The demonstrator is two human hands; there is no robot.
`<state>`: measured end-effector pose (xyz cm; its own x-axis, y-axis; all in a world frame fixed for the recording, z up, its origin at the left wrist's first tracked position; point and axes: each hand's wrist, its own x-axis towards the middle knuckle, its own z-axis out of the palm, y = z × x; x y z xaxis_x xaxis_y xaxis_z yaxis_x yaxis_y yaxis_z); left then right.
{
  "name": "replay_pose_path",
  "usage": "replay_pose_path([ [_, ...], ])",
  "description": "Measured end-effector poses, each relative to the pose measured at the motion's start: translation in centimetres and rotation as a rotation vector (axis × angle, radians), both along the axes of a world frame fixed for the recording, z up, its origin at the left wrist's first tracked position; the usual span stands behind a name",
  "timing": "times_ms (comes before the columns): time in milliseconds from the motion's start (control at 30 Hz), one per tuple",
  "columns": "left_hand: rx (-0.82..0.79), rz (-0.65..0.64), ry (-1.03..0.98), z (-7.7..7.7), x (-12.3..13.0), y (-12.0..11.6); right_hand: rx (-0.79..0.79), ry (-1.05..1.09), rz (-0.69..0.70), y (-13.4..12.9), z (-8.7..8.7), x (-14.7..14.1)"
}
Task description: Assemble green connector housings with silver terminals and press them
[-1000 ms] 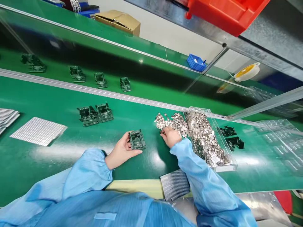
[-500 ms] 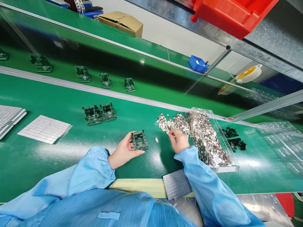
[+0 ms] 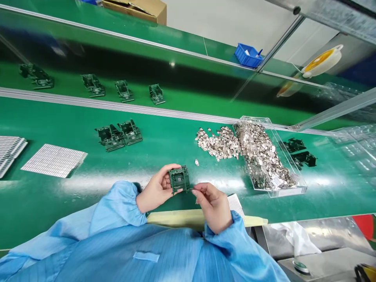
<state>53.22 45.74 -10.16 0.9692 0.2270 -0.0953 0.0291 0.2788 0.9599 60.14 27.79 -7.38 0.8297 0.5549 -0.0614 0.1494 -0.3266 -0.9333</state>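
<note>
Mid-step at one green circuit board (image 3: 179, 178)

Held in the left hand (image 3: 154, 190), above the counter (image 3: 164, 145) close to its near edge: the green circuit board, gripped along its left side with the thumb below and curled fingers above and behind. Brought up to the board's lower right corner: the right hand (image 3: 216, 205), with thumb and forefinger almost meeting and the remaining fingers loosely bent. Impossible to tell at the fingertips whether closed on a small part or on nothing. Just beside the right hand, at the near edge: a ribbed sheet (image 3: 235, 204), partly hidden. Below both hands: a yellow strip (image 3: 176, 220).

Farther out, toward the far edge: a single metal piece (image 3: 196, 162), apart from a spread heap (image 3: 219, 144) of similar pieces; right of that, a clear box (image 3: 286, 192) full of more. Toward the right end: dark boards (image 3: 305, 159). Toward the left end: a white gridded sheet (image 3: 54, 160). Near the far edge, left of the heap: a pair of boards (image 3: 109, 137), side by side. Past the metal rail (image 3: 182, 113): a row of boards (image 3: 123, 92).

Stage, by judgement: partway through the held board. Left: ample loose metal. Done: perhaps the pair and the row, though too small to confirm.
</note>
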Motion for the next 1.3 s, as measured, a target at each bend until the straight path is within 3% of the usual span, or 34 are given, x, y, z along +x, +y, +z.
replay_pose_path([
  [233, 0.008, -0.06, 0.023, -0.2, -0.3, -0.3, 0.135, -0.021, -0.046, 1.9, -1.1, -0.7],
  [467, 0.031, -0.066, 0.003, -0.6, -0.4, -0.3, 0.058, -0.148, -0.093, 2.3, -1.5, -0.5],
  [767, 0.112, -0.115, -0.003, -0.7, -0.7, -0.2, 0.023, -0.136, -0.105, 2.5, -1.6, -0.5],
  [1033, 0.189, -0.023, 0.038, -1.4, -1.1, 0.0, 0.014, -0.148, -0.193, 2.9, -2.0, -1.1],
  [1300, 0.157, 0.018, 0.059, -1.2, -1.4, -0.9, 0.175, 0.145, -0.274, 3.4, -2.8, -1.5],
])
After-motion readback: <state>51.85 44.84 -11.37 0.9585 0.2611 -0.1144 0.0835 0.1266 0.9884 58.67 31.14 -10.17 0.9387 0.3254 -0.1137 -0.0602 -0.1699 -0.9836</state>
